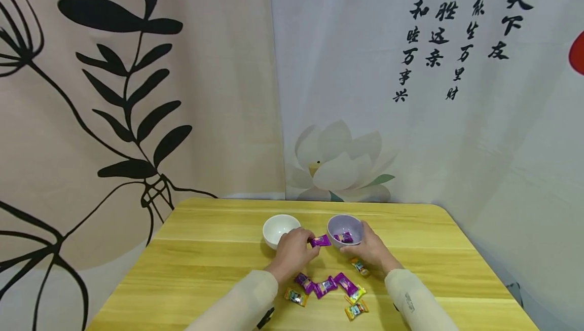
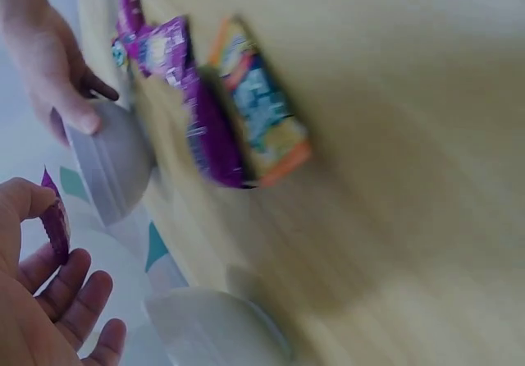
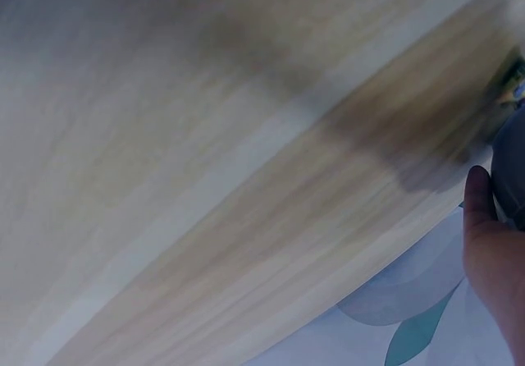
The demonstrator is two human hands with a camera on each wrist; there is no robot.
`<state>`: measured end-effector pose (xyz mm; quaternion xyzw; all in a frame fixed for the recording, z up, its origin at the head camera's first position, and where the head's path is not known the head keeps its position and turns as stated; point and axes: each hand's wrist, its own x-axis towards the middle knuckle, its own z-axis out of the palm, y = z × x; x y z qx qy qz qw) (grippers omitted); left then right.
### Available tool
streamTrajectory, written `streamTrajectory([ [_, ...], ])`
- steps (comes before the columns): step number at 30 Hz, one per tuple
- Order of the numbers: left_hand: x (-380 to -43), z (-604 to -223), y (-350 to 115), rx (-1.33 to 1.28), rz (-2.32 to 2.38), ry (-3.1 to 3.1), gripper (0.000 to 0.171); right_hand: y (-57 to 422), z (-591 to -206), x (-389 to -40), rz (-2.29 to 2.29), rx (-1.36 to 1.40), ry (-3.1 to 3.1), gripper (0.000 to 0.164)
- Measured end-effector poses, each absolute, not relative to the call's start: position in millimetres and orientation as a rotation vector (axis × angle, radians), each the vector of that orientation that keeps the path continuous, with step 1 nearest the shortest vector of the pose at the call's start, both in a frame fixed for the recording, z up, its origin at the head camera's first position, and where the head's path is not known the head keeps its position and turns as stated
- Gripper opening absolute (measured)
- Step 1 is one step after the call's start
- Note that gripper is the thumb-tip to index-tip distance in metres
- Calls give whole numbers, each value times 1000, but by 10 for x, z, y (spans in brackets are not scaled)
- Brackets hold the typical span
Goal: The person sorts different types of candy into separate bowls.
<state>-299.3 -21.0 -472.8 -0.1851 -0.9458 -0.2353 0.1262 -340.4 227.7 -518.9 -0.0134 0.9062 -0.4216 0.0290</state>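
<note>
My left hand [image 1: 294, 252] pinches a purple-wrapped candy [image 1: 321, 241] between thumb and fingers, just left of the light purple bowl [image 1: 334, 223]. In the left wrist view that candy [image 2: 57, 225] sits between thumb and index finger, the other fingers loosely bent. My right hand [image 1: 371, 251] grips the purple bowl by its right side, thumb near the front and fingers behind. Another purple candy [image 1: 343, 237] lies inside this bowl. Behind my left hand stands a white bowl [image 1: 279, 225], whose visible inside shows nothing. The right wrist view catches only part of my right hand [image 3: 492, 259] against the bowl's dark side.
In front of the bowls lie several loose candies: purple ones [image 1: 325, 287] in a row, a yellow one [image 1: 357, 294] partly under a purple one, and orange-yellow ones [image 1: 296, 297] around them. The wooden table [image 1: 205, 250] ends at a printed cloth backdrop [image 1: 228, 93].
</note>
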Motion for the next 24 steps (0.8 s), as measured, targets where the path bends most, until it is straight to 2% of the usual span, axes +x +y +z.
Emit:
streamTrajectory([
  [10,-3222,-4561,20,-494,-639,-2728,17,2266,-5181,-3395,-1309,-88,2826,120],
  [18,-3356,-4511,176,-466,-647,-2709,20,2263,-5166,-3403,-1277,-68,2817,127],
  [24,-3448,-4501,270,-416,-711,-2743,25,2268,-5176,-3412,-1289,-90,2824,125],
])
